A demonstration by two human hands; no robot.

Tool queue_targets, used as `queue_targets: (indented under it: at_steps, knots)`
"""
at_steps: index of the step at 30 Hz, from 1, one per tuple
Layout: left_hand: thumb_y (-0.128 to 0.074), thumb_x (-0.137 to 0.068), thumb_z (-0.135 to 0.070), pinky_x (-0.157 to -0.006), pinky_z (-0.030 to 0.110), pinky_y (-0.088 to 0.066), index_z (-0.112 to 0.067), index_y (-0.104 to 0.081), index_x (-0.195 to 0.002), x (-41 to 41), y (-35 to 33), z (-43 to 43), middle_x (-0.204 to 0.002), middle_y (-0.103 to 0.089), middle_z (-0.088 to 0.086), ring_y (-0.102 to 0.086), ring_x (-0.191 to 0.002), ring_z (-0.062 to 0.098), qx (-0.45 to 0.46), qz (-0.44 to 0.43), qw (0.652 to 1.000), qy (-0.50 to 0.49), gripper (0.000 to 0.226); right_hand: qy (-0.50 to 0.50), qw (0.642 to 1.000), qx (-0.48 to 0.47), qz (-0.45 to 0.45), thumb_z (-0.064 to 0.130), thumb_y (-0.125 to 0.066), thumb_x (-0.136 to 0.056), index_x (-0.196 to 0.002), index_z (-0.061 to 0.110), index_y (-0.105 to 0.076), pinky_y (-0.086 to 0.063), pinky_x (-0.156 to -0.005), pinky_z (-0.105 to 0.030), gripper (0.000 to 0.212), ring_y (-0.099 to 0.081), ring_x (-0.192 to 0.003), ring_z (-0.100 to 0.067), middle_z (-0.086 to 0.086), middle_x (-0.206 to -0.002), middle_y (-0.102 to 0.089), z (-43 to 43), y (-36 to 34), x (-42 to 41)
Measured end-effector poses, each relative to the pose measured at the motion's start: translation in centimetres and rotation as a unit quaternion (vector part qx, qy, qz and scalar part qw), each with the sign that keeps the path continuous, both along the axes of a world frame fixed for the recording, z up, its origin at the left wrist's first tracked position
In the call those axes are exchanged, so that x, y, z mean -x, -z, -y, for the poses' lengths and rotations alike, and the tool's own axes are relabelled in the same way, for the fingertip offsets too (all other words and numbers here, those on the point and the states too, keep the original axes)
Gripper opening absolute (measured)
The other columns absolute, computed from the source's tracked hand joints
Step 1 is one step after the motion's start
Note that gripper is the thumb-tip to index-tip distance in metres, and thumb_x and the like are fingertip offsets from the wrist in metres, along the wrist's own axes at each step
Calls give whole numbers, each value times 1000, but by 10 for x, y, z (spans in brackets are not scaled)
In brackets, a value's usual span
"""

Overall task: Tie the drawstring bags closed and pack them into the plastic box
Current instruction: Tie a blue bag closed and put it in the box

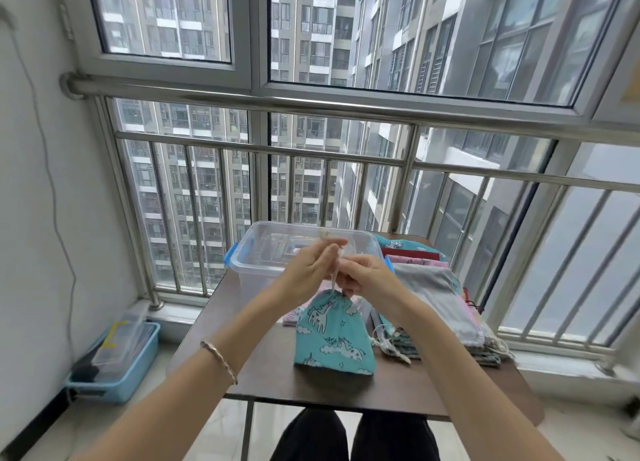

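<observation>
A teal drawstring bag with a unicorn print hangs above the brown table, its mouth drawn shut. My left hand pinches the pale drawstring and holds it up. My right hand pinches the same cord just above the bag's mouth. Behind my hands stands the clear plastic box with blue side latches; it looks empty. A pile of flat bags in grey, pink, red and teal lies to the right of the box.
A pink bag lies on the table under my left wrist. Loose cords trail from the pile's front. A steel railing and window stand close behind the table. On the floor at the left sits a blue bin.
</observation>
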State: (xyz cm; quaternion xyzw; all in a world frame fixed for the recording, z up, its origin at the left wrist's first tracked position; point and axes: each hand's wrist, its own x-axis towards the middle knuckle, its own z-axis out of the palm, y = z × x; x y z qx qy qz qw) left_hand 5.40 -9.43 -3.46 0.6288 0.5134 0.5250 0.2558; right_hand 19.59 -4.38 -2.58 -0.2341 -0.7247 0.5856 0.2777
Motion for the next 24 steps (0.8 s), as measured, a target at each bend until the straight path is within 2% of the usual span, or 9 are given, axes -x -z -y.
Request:
queue_targets:
  at_steps: [2,5,8,11,14,17,19,21,24]
  knots:
    - [-31,-99,-38,-69,21,-52,-12,-43,-134,-6,3,1,-84,-62,1,-62,-73,1,-13,-23,1000,-11,45,-11,999,26,-37,18,-51,-98,-73,11,-66,-39,-60,-26,30,-46,-54,-11,5,-56,-57,2,-1,1]
    - [-28,-83,-59,-67,17,-49,-14,-34,-136,-11,5,2,-74,-57,-4,-58,-67,-5,-25,12,1000,-8,69,0,998,31,-63,21,-55,-96,-76,12,-69,-44,-57,-24,26,-48,-54,-14,-4,-64,-61,4,0,1]
    - [-36,-78,-67,-64,18,-45,-15,-42,-116,-6,7,0,-80,-61,4,-58,-67,4,-8,11,999,-41,65,96,993,10,-65,18,-59,-94,-88,-2,-68,-53,-56,-27,23,-54,-48,-13,-9,-72,-64,3,1,1]
    - [-57,-89,-45,-56,25,-39,-12,-55,-92,5,11,-2,-67,-54,1,-47,-56,8,42,-53,996,-49,32,151,985,15,-80,13,-62,-91,-89,-5,-68,-58,-61,-37,18,-59,-49,-18,-7,-69,-63,0,1,-3]
    - [-62,-91,-33,-53,23,-34,-3,-69,-81,13,11,-1,-55,-53,-7,-44,-48,4,83,-102,991,-28,32,151,987,-3,-50,14,-66,-90,-92,-7,-66,-59,-64,-36,22,-63,-53,-19,-12,-67,-64,2,0,-5]
    - [-63,-90,-33,-54,20,-34,-6,-72,-84,15,8,1,-57,-55,-5,-44,-53,8,109,-52,992,-24,29,157,987,-10,-36,7,-66,-87,-99,0,-56,-59,-65,-34,17,-64,-63,-20,-13,-82,-60,2,-2,-5]
    - [-60,-92,-27,-50,13,-33,-9,-70,-86,13,2,3,-50,-52,-15,-41,-48,2,134,-3,991,-21,22,159,987,-19,-28,-3,-64,-82,-101,5,-50,-56,-62,-28,25,-61,-72,-19,-12,-93,-55,2,-2,-5]
    - [-55,-95,-23,-49,10,-31,-13,-66,-83,12,0,3,-44,-47,-21,-38,-44,-2,155,11,988,-2,19,148,986,-75,5,-5,-65,-80,-104,7,-57,-54,-62,-23,28,-63,-81,-19,-10,-101,-60,4,-2,-5]
    - [-46,-99,-20,-52,10,-34,-11,-60,-81,11,-5,5,-46,-51,-22,-44,-43,-7,178,-23,983,28,25,135,965,-209,83,4,-68,-81,-102,11,-70,-52,-62,-16,22,-64,-89,-10,3,-98,-65,8,-1,-5]
